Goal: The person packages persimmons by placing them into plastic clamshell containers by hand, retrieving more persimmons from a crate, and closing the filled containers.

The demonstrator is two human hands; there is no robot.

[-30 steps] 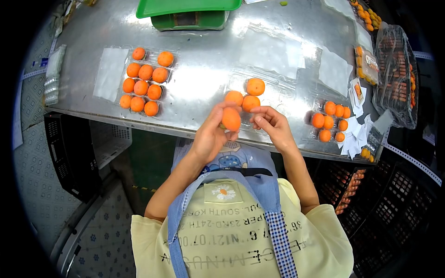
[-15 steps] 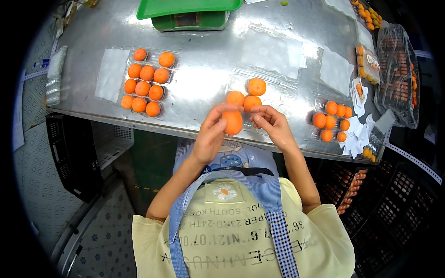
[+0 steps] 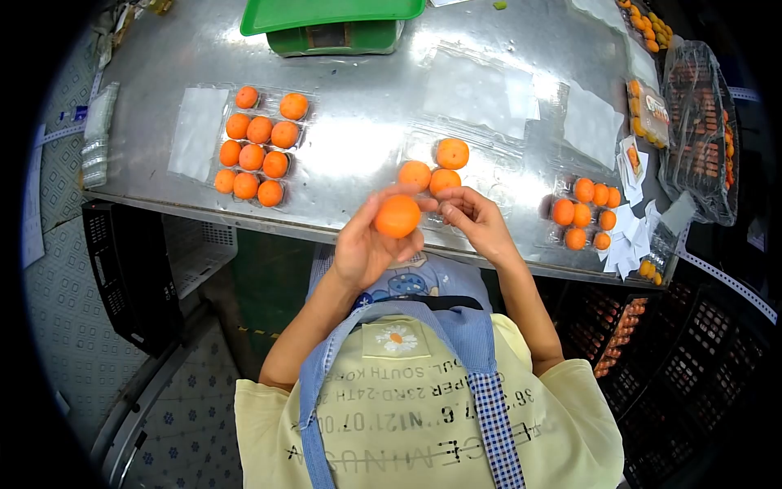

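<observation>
Steel table, green tray cut off, left hand clasping orange fruit, right hand grip unclear

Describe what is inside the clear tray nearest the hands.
Three orange fruits lie in the clear tray. The left hand and held fruit cover part of its near side; anything there is hidden.

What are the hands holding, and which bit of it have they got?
The left hand holds an orange fruit around its left side and underside. Whether the right hand pinches anything tiny can't be told.
</observation>
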